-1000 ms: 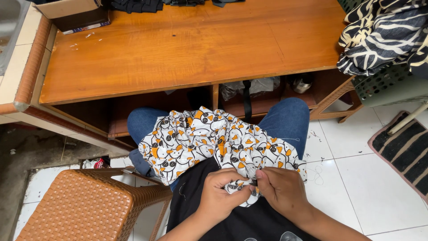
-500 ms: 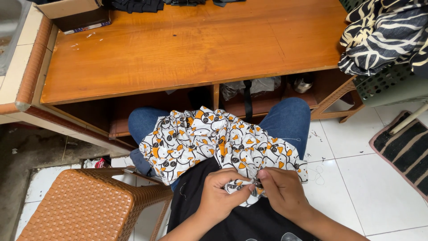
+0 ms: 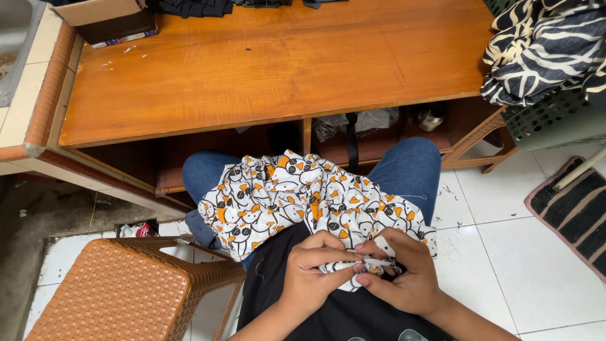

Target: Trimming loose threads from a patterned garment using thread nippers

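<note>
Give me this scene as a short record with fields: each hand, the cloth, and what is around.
left hand: pinching the cloth's edge
right hand: gripping the same bunched edge, touching the left
printed cloth: white with orange and black pattern, spread over the lap
wooden table: ahead, above the knees
woven stool: brown, at the left
striped fabric: piled at the right

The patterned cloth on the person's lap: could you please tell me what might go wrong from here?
1. Both hands, left and right, pinch one bunched corner of the patterned cloth; whatever is between the fingertips is hidden, so a finger could get nicked or pricked.
2. The rest of the cloth drapes loose over the knees and might slide toward the tiled floor, where thread scraps lie.
</note>
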